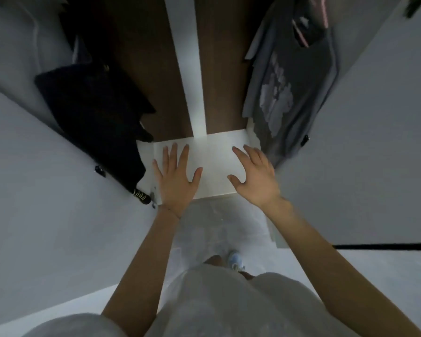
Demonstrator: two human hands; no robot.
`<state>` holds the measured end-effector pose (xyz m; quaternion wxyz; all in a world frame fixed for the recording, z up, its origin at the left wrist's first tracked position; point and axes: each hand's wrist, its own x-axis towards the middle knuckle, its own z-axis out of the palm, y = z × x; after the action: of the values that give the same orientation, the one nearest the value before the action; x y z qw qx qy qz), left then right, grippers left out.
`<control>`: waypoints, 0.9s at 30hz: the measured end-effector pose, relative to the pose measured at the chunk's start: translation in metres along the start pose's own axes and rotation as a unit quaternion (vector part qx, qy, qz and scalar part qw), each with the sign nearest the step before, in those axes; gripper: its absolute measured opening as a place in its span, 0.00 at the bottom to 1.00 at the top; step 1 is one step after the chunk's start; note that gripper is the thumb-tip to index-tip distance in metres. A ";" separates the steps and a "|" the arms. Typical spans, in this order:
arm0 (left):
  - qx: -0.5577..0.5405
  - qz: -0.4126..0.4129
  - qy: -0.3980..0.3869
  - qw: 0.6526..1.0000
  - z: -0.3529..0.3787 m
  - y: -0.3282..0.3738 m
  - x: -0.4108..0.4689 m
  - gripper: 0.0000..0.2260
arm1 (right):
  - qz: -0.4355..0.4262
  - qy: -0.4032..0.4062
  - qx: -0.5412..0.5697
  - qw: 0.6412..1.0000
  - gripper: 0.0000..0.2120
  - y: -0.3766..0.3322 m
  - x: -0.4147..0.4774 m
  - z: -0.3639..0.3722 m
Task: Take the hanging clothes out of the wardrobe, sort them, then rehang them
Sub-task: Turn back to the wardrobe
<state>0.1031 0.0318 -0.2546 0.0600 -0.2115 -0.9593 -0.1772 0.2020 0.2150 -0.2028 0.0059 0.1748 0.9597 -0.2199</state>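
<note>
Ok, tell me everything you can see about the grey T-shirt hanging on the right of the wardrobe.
The grey T-shirt hangs on the right side of the wardrobe, beside the pale right door. It looks like soft dark grey cotton with a blotchy pale print on its front. Its hem ends just above the white wardrobe floor. Its hanger is not clearly visible. The right hand is open near the hem; I cannot tell whether they touch.
</note>
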 end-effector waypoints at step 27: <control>0.016 -0.119 0.238 0.964 -0.126 -0.184 0.220 0.27 | -0.202 0.031 0.033 0.978 0.32 -0.200 0.247 0.023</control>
<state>-0.1694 -0.0853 -0.1537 0.2688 -0.0463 -0.9382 -0.2130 -0.0991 0.1193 -0.1612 -0.0737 -0.0155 0.9672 -0.2428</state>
